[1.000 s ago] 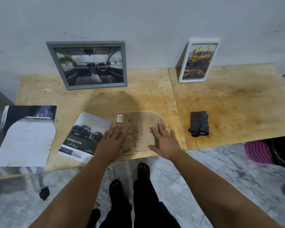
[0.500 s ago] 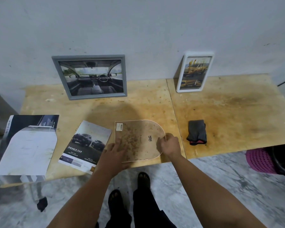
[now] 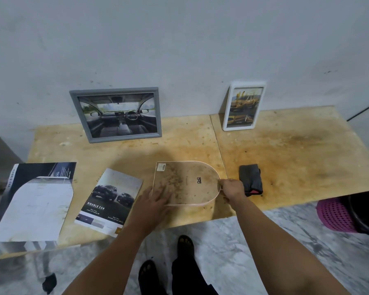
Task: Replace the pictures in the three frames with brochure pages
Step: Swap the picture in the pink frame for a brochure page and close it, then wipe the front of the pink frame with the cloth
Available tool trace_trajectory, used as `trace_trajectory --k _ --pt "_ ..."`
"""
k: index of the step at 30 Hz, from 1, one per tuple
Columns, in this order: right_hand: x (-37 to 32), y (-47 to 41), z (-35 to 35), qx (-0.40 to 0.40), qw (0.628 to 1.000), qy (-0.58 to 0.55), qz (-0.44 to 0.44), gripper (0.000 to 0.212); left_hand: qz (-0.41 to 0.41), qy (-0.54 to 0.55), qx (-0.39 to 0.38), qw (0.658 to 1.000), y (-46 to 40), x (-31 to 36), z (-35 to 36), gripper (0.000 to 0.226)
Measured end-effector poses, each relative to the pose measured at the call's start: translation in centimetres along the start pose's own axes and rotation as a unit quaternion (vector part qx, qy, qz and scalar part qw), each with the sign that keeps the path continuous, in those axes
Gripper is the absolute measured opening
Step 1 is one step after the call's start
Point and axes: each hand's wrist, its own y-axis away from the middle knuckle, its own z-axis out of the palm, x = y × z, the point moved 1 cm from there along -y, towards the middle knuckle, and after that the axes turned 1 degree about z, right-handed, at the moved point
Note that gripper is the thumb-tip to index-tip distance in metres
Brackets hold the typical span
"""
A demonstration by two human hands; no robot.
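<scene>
Clear arched panel lies flat at centre, long axis left-right, curved end pointing right; left hand presses flat-fingered, right hand pinches the curved edge.

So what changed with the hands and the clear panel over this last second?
The right hand slid off the top of the clear panel to its rounded right edge and now pinches it there. The left hand drew back a little but still presses flat on the panel's left corner. The panel still lies on the table; the brochure, the black cloth and both frames look unmoved.
</scene>
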Motion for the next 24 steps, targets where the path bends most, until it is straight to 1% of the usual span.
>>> trace_trajectory --k 3,5,6,9,11,13,14,16,18,20,21,22,23,24 --pt "-2.9 0.6 -1.5 -0.02 0.999 -0.049 0.004 0.022 0.009 0.015 0.102 0.995 -1.5 0.6 -3.2 0.049" --pt "-4.8 1.2 -2.3 -0.044 0.996 -0.074 -0.01 0.025 0.011 0.079 0.157 0.984 -2.9 1.1 -5.8 0.043" --pt "-5.7 1.2 -2.7 -0.053 0.995 -0.087 -0.017 0.025 0.006 0.115 0.171 0.979 -3.8 1.2 -6.9 0.039" --pt "-7.6 0.7 -3.8 -0.045 0.993 -0.104 -0.031 0.021 -0.057 0.212 0.187 0.957 -5.9 1.5 -9.6 0.027" --pt "-8.2 -0.4 -4.5 -0.019 0.994 -0.1 -0.033 0.018 -0.116 0.279 0.211 0.93 -7.1 1.8 -10.6 0.028" --pt "-8.2 -1.6 -5.3 0.013 0.996 -0.079 -0.034 0.016 -0.186 0.366 0.205 0.889 -8.0 2.1 -10.8 0.026" --pt "-8.1 -2.2 -5.8 0.03 0.997 -0.064 -0.034 0.016 -0.223 0.413 0.183 0.864 -8.4 2.3 -10.3 0.024" --pt "-7.5 -3.5 -7.0 0.061 0.997 0.0 -0.047 0.02 -0.295 0.503 0.131 0.802 -8.7 2.3 -8.2 0.023" --pt "-6.5 -4.8 -8.2 0.086 0.989 0.097 -0.075 0.023 -0.372 0.581 0.088 0.719 -8.4 2.3 -5.8 0.023" --pt "-5.5 -6.2 -9.4 0.115 0.973 0.183 -0.082 0.026 -0.441 0.638 0.057 0.629 -7.9 2.4 -3.6 0.021" --pt "-5.0 -7.0 -9.8 0.132 0.965 0.214 -0.079 0.028 -0.464 0.651 0.052 0.598 -7.7 2.4 -2.5 0.019" --pt "-4.6 -7.8 -10.2 0.147 0.958 0.238 -0.062 0.031 -0.482 0.652 0.049 0.584 -7.6 2.4 -1.6 0.019" --pt "-4.2 -8.4 -10.5 0.155 0.953 0.257 -0.033 0.036 -0.493 0.644 0.047 0.584 -7.6 2.5 -1.1 0.019" --pt "-3.8 -8.9 -10.5 0.155 0.95 0.27 0.002 0.044 -0.499 0.631 0.045 0.593 -7.5 2.7 -0.8 0.022"
